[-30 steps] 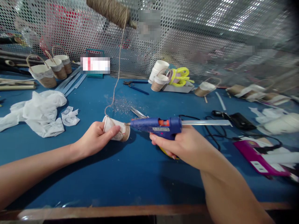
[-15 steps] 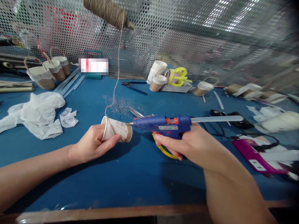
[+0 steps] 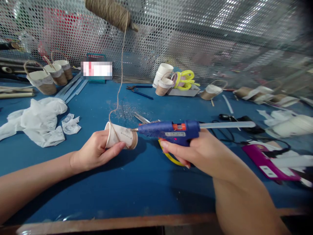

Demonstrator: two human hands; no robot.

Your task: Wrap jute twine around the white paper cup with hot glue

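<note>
My left hand (image 3: 94, 150) is closed around a white paper cup (image 3: 119, 134), fingers inside its mouth and thumb on its outer wall. The cup lies tilted, its base to the right, with brown twine (image 3: 134, 140) wound around the base end. A strand runs across the cup up to the twine spool (image 3: 107, 13) overhead. In my right hand (image 3: 188, 148) is a blue hot glue gun (image 3: 168, 130), a clear glue stick (image 3: 227, 124) poking out behind. Its nozzle meets the cup near the wound twine. Yellow-handled scissors (image 3: 140, 118) lie partly hidden beneath the gun.
White lace (image 3: 44, 114) is heaped at left, near several twine-wrapped cups with handles (image 3: 42, 82). Pliers (image 3: 140, 91), stacked paper cups (image 3: 163, 73) and a yellow coil (image 3: 187, 80) stand at the back. A purple box (image 3: 266, 163) and cables are at right.
The view has shifted very slightly. Both hands keep their holds, and the nozzle stays at the base end of the cup with almost no visible movement.
</note>
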